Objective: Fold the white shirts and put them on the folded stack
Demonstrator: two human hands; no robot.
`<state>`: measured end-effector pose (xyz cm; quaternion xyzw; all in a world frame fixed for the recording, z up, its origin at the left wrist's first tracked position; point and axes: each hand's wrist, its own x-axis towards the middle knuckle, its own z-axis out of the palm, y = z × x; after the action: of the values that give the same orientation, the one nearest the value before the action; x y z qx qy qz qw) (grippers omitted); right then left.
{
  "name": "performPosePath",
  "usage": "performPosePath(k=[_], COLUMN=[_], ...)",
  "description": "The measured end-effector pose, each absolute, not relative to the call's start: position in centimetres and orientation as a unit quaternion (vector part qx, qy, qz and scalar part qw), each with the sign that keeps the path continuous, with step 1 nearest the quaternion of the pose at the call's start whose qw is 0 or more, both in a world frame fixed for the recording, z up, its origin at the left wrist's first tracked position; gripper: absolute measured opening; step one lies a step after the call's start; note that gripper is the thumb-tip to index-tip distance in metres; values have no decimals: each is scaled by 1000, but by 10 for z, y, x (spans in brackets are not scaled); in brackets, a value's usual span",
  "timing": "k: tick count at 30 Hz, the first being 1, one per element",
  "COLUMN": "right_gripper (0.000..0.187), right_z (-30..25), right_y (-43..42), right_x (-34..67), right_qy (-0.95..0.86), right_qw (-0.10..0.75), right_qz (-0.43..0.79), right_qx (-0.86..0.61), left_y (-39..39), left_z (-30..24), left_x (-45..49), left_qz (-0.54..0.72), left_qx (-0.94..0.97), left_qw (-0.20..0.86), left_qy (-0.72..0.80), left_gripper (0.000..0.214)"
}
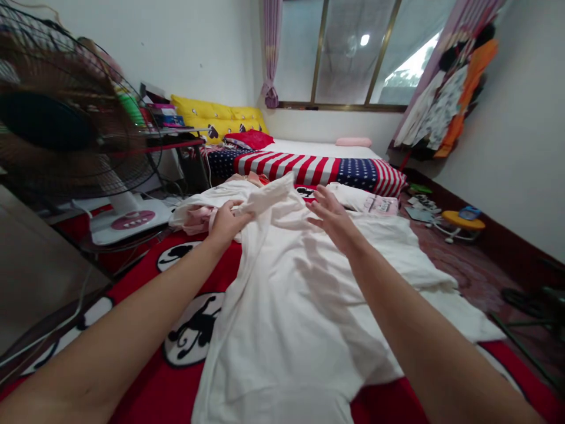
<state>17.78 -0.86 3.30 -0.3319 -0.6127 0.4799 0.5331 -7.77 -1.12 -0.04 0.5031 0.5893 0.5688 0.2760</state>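
Note:
A white T-shirt (pixel 300 312) lies spread over a red bedsheet (pixel 136 306) printed with black-and-white monkey ovals. My left hand (pixel 227 225) closes on a raised fold of the white cloth near the far end of the shirt. My right hand (pixel 333 218) is open with its fingers spread, just above the shirt and holding nothing. A pale pink garment (pixel 196 217) lies bunched beyond my left hand, partly under the white cloth. Another folded white item with a printed label (pixel 364 200) lies past my right hand.
A white electric fan (pixel 57 123) stands at the left of the bed. Farther off are a stars-and-stripes blanket (pixel 309 168), yellow pillows (pixel 216 116) and a red cushion (pixel 249 139). Clothes hang at the window's right (pixel 445 100). A yellow stool (pixel 463 221) stands on the floor.

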Motion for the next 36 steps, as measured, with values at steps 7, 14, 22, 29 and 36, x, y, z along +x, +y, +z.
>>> performPosePath(k=[7,14,22,29,36], right_gripper=[45,27,30,10,5], right_z=[-27,-53,-61,-47,-38], right_y=[-81,-189,-243,-232,-236], right_x=[239,321,236,219,228], right_qy=[-720,-820,-961,-935,-920], right_qw=[423,296,191,278,204], right_qz=[357,171,11,113,240], right_qx=[-418,-459,-201,-189,-235], left_y=[-29,-64,-43,-25,-45], left_z=[-53,-55,-63,-34,-38], left_x=[-128,-124,-93,-119,-119], left_qz=[536,329,328,404,358], left_qx=[489,629,668,615,691], left_qw=[295,193,44,-4,-9], left_qy=[622,677,666,677,628], left_gripper=[51,59,37,35,24])
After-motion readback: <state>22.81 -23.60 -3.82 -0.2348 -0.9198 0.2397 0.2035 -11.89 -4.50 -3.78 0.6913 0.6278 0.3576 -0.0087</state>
